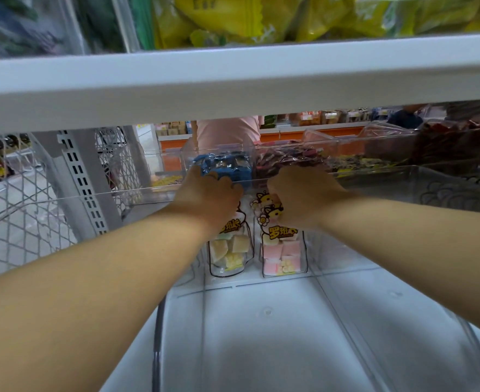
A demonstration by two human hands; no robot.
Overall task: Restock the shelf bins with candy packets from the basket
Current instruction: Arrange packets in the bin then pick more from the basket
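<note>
Packets [282, 250] upright at bin [261, 329] rear (hands [207, 196] [301, 193] gripping).

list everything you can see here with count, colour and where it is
yellow-cube packet: one, clear with yellow and white cubes, upright at the back of the near bin, left
pink-cube packet: one, clear with pink cubes, upright beside it, right
clear bin: one, transparent, lower shelf, nearest
blue packets: several, blue, bin behind the hands
dark red packets: several, bin right of the blue ones
yellow bags: several, upper shelf
wire mesh: white, far left
left hand: fingers curled over the yellow-cube packet's top
right hand: fingers curled over the pink-cube packet's top
</note>
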